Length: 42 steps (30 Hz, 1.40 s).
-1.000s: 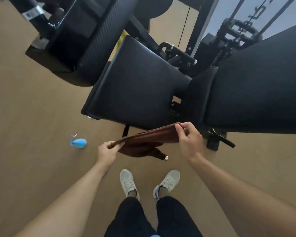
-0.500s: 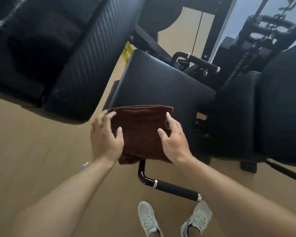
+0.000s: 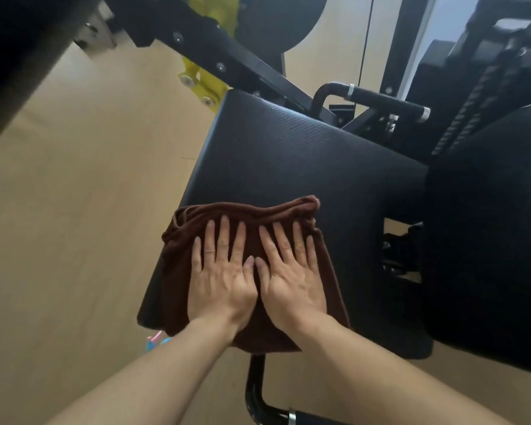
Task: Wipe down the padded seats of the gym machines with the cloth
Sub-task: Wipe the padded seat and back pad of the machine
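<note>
Head view: both hands lie flat, side by side, on the brown cloth (image 3: 252, 237), which is spread over the near end of the black padded seat (image 3: 295, 154). Left hand (image 3: 219, 277) and right hand (image 3: 292, 276) have their fingers stretched out and spread, pressing down and gripping nothing, thumbs touching. No writing or brand can be read on the machine.

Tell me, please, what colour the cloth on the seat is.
Dark brown cloth, seen in the head view.
</note>
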{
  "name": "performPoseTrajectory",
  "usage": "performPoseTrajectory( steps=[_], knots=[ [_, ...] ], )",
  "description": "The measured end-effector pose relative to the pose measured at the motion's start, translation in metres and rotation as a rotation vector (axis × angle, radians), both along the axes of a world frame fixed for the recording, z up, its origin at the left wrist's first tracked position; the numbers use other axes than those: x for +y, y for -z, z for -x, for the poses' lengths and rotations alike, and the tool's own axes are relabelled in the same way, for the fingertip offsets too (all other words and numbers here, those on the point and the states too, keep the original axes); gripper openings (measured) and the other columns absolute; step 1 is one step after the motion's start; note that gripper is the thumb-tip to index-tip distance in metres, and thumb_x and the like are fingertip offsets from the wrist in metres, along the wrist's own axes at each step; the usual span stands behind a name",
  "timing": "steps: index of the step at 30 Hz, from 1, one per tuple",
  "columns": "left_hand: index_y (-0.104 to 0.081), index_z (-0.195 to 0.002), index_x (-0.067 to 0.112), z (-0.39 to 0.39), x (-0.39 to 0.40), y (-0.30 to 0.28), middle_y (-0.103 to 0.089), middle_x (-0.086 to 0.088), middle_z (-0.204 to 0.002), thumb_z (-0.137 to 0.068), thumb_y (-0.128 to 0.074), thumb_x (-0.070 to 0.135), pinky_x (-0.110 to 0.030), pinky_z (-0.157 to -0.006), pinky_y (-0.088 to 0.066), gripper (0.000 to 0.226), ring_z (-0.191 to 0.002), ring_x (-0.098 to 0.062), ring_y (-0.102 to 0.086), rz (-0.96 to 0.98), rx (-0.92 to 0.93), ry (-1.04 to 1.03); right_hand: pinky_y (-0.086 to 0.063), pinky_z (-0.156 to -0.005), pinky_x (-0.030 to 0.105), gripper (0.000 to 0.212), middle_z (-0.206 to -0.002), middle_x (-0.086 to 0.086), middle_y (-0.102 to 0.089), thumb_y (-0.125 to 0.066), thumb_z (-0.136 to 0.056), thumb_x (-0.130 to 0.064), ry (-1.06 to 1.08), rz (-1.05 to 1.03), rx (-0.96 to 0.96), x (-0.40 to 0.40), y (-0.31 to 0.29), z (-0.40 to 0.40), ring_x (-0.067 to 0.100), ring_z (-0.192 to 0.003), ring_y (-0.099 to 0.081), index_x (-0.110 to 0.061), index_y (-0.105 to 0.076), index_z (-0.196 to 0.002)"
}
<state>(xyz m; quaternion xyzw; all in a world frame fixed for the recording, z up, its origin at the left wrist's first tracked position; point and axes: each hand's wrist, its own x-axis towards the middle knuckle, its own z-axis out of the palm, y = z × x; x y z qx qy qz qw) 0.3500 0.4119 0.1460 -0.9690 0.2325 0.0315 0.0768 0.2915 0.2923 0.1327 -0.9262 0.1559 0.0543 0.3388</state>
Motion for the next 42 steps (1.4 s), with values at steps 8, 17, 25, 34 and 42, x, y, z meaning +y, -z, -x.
performPoseTrajectory(
  steps=[8, 17, 25, 34, 42],
  knots=[
    [-0.008, -0.161, 0.018, -0.035, -0.026, 0.001, -0.002, -0.005, -0.170, -0.101, -0.017, 0.042, -0.047, -0.126, 0.001, 0.065, -0.156, -0.023, 0.006, 0.017, -0.051, 0.085, 0.013, -0.125, 0.040, 0.058, -0.169, -0.010, 0.007, -0.013, -0.105, -0.045, -0.052, 0.100, -0.150, -0.029, 0.016, -0.027, 0.015, -0.154, 0.021, -0.033, -0.003, -0.161],
    [-0.003, -0.160, 0.016, 0.039, -0.033, 0.016, 0.005, -0.005, -0.169, -0.102, -0.011, 0.042, -0.048, -0.126, 0.001, 0.063, -0.155, -0.025, 0.011, 0.042, -0.014, 0.109, 0.012, -0.125, 0.038, 0.056, -0.167, -0.014, 0.017, -0.014, -0.108, -0.044, 0.078, 0.088, -0.104, -0.023, 0.035, 0.044, 0.007, -0.151, 0.026, -0.034, 0.005, -0.160],
    [0.020, -0.156, 0.018, 0.108, -0.065, 0.036, 0.031, -0.005, -0.163, -0.106, -0.005, 0.040, -0.051, -0.124, 0.011, 0.060, -0.148, -0.027, 0.035, -0.001, 0.150, 0.308, 0.010, -0.125, 0.034, 0.059, -0.167, -0.011, 0.009, -0.005, -0.104, -0.051, 0.314, 0.119, -0.012, -0.031, 0.069, 0.141, 0.007, -0.154, 0.016, -0.030, -0.001, -0.158],
    [0.013, -0.156, 0.025, 0.132, -0.084, 0.052, 0.024, 0.002, -0.164, -0.107, -0.008, 0.040, -0.046, -0.122, 0.018, 0.056, -0.149, -0.021, 0.032, -0.001, 0.257, 0.555, 0.004, -0.123, 0.029, 0.061, -0.168, -0.013, 0.002, -0.025, -0.104, -0.051, 0.581, -0.105, 0.062, -0.042, 0.073, 0.191, 0.001, -0.149, 0.014, -0.032, -0.010, -0.160],
    [0.019, -0.157, 0.021, 0.106, -0.028, 0.032, 0.030, 0.003, -0.164, -0.101, 0.007, 0.039, -0.040, -0.123, 0.014, 0.060, -0.149, -0.017, 0.031, 0.028, 0.153, 0.358, 0.010, -0.124, 0.028, 0.060, -0.164, -0.013, -0.010, -0.021, -0.099, -0.050, 0.332, 0.039, -0.069, 0.006, 0.044, 0.133, 0.012, -0.155, 0.005, -0.031, -0.023, -0.156]
  ],
)
